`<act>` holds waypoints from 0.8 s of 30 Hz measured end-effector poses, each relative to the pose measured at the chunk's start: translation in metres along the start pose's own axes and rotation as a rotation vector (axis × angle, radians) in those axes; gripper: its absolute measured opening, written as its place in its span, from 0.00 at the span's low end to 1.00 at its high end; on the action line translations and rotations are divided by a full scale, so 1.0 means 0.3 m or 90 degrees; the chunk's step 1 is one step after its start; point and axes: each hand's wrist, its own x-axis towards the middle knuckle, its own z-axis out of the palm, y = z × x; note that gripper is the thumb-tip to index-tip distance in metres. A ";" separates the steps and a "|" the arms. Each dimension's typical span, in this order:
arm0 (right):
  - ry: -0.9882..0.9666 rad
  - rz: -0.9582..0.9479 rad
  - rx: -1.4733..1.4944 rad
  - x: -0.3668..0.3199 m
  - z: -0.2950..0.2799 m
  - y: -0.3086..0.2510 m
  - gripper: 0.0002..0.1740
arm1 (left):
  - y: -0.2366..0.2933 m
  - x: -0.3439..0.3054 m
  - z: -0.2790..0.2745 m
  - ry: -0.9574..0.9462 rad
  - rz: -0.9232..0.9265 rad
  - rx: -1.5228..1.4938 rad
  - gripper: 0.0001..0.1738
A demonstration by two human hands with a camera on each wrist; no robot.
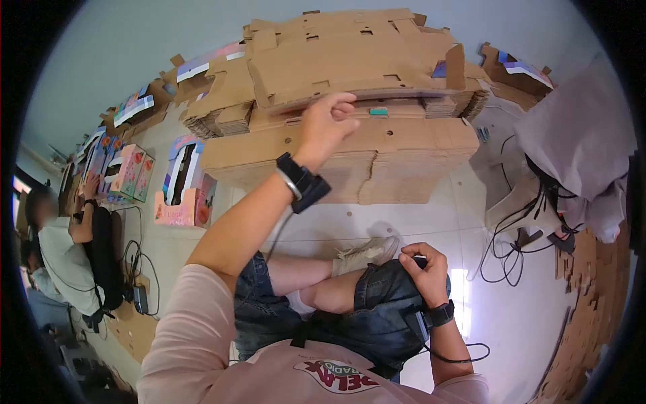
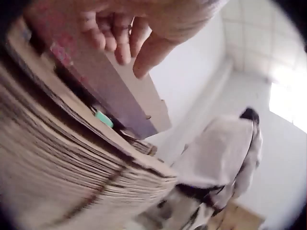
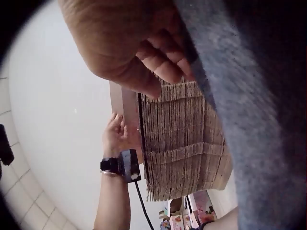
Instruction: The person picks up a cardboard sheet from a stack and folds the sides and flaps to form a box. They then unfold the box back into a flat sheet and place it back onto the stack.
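My left hand (image 1: 326,129) is at the front edge of the top cardboard sheet (image 1: 350,60), fingers loosely bent and thumb apart. In the left wrist view the fingers (image 2: 123,48) overlap the sheet's printed purple-pink side (image 2: 103,86); whether they touch it I cannot tell. The sheet's front edge is raised over a stack of flat cardboard (image 1: 289,148). A small green item (image 1: 378,112) lies on the stack, below that edge. My right hand (image 1: 425,273) rests on my knee, loosely curled and holding nothing.
Pink printed boxes (image 1: 185,209) stand left of the stack. A person (image 1: 67,249) sits at the far left. Another person in pale clothing (image 1: 572,141) is at the right, beside a stool with black cables (image 1: 515,256). More flat cardboard (image 1: 592,296) lies at the far right.
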 end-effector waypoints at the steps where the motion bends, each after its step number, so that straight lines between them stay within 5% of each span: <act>1: -0.007 0.000 0.000 0.003 0.001 -0.004 0.12 | 0.013 -0.031 -0.031 0.004 -0.005 0.000 0.42; 3: -0.015 0.009 -0.045 0.020 0.006 -0.018 0.12 | 0.026 -0.074 -0.094 0.354 0.336 0.490 0.41; 6: -0.009 -0.007 -0.031 0.032 0.026 -0.006 0.12 | 0.031 -0.092 -0.166 0.435 0.456 0.657 0.36; 7: -0.016 -0.009 -0.033 0.025 0.022 -0.013 0.12 | -0.004 -0.098 -0.183 0.439 0.450 0.659 0.36; 9: -0.032 0.040 -0.055 0.023 0.020 -0.029 0.09 | -0.094 -0.098 -0.230 0.145 0.385 0.739 0.26; 10: -0.019 0.021 -0.065 0.021 0.023 -0.009 0.12 | -0.113 -0.095 -0.257 0.150 0.377 0.739 0.26; 12: -0.024 0.025 -0.073 0.030 0.032 0.008 0.13 | -0.139 -0.072 -0.313 0.023 0.065 0.806 0.20; 18: -0.037 0.055 -0.098 0.046 0.046 -0.016 0.10 | -0.237 -0.139 -0.395 0.185 0.072 0.767 0.15; 24: -0.063 0.042 -0.148 0.034 0.057 -0.024 0.10 | -0.291 -0.182 -0.386 0.197 0.152 0.692 0.20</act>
